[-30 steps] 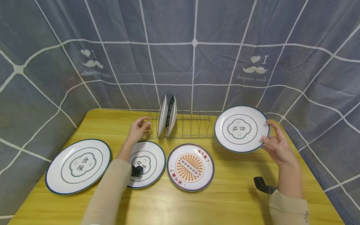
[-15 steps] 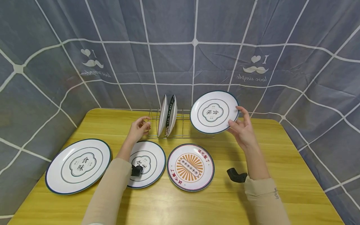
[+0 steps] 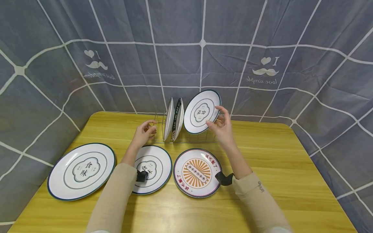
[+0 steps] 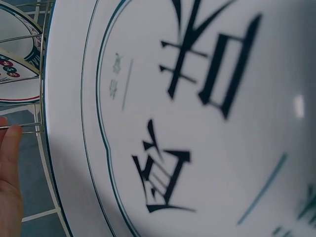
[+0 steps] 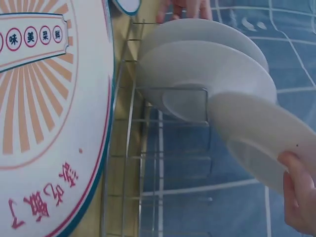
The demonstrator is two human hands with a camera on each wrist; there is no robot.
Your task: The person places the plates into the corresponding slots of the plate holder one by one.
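While a large plate (image 3: 82,171) lies face up on the table (image 3: 279,168) at the near left, the left hand (image 3: 143,133) reaches past it to the left end of the wire rack (image 3: 186,142), thumb and fingers closely bent round the end wires and holding them. Just nearer than that hand, a smaller blue-rimmed plate (image 3: 153,171) lies flat, its left edge partly covered by the left sleeve (image 3: 115,191). In the rack's left part a left upright plate (image 3: 169,120) and a right upright plate (image 3: 179,120) stand on edge side by side, their plain backs toward the right. To the near right of them a plate with an orange sunburst (image 3: 197,173) lies face up on the table.

Beyond it, the held plate (image 3: 200,111) is over the rack, just right of the upright pair. Its printed face turns near and somewhat left, the lettering lies sideways, and its foreshortened outline has a long axis slanting from low left to high right. Whether its lower edge touches the rack cannot be told. The right hand (image 3: 223,127) grips its right rim, thumb lower and forefinger higher, moderately spread.
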